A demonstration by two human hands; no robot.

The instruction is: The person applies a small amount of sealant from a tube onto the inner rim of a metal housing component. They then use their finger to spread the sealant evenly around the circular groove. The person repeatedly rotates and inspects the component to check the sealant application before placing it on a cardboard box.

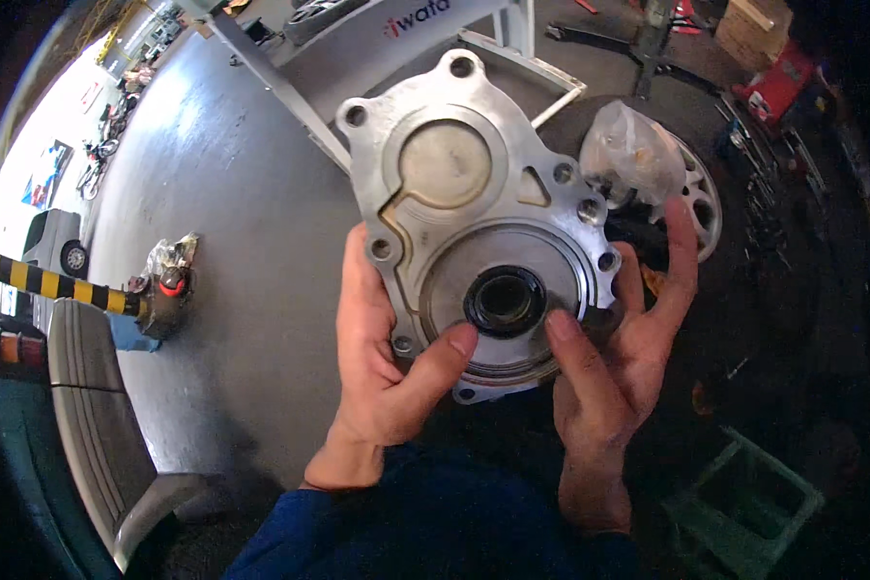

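Up in front of me is a silver metal housing cover (536, 203) with bolt holes around its edge and two round recesses. A black ring seal (505, 302) sits in the lower, larger recess. Along the cover's left edge my left hand (387, 372) is closed on it, the thumb lying beside the seal. My right hand (614, 362) grips the lower right edge, its thumb also close to the seal and one finger raised off the rim. The fingers behind the cover are partly hidden.
Behind the cover stands a white metal frame (358, 48). A clear plastic bag (633, 155) lies by a wheel (698, 193) at right. Lower right is a green stool (744, 503). At left are a striped post (58, 285), a grey seat (97, 416) and a parked vehicle (58, 242).
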